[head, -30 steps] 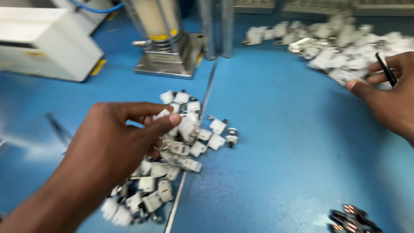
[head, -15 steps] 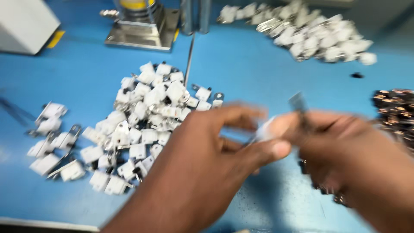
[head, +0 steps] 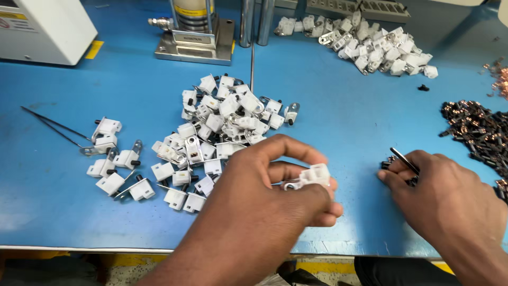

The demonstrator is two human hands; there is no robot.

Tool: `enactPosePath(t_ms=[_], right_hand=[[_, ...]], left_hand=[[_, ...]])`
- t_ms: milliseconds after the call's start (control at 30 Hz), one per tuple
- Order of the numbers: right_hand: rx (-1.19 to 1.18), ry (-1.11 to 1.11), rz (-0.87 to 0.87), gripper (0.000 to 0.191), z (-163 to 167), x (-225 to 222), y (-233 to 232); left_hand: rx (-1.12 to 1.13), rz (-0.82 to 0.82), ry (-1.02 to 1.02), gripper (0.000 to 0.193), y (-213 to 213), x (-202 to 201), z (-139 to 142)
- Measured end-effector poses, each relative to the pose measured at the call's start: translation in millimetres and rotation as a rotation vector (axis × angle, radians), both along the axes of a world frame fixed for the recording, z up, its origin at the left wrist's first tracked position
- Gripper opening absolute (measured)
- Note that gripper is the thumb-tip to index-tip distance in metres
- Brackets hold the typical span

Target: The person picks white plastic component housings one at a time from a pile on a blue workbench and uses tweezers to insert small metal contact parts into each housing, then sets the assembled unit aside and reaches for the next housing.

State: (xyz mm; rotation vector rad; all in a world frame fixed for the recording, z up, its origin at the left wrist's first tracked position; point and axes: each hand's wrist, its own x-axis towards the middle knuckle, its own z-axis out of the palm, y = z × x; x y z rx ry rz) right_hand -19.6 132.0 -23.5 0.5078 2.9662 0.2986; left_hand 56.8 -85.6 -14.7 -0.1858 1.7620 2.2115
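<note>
Fingers (head: 312,159) of the left hand (head: 264,201) pinch one white plastic part (head: 312,176); two heaps lie beyond.

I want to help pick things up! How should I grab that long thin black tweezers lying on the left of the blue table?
Probably pinch the tweezers near the joined end by the white parts, coming from above. They lie flat on the blue table, and the two thin legs spread apart toward the far left, so that end is springy and harder to hold.

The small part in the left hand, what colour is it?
White plastic part with a metal tab, pinched in the left hand; head view.
</note>
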Motion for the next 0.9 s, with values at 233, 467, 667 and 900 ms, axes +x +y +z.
enactPosePath(t_ms=[233, 467, 667, 900], right_hand=[[-0.138, 0.022, 0.113, 0.035, -6, -17, 25], [-0.144, -0.188, 0.103, 0.031, -10, -49, 52], [-1.010, 0.011, 0.132, 0.021, -2, -86, 73], [-1.649, -0.147, 0.229, 0.022, 9, -122, 73]], left_hand=[[-0.005, 0.015, 0.014, 0.027, 25, -19, 6], [-0.087, 0.026, 0.065, 0.031, 59, -60, 2], [-0.291, 0.033, -0.048, 0.029, 89, -91, 9], [-0.209, 0.124, 0.111, 0.028, 91, -105, 21]])
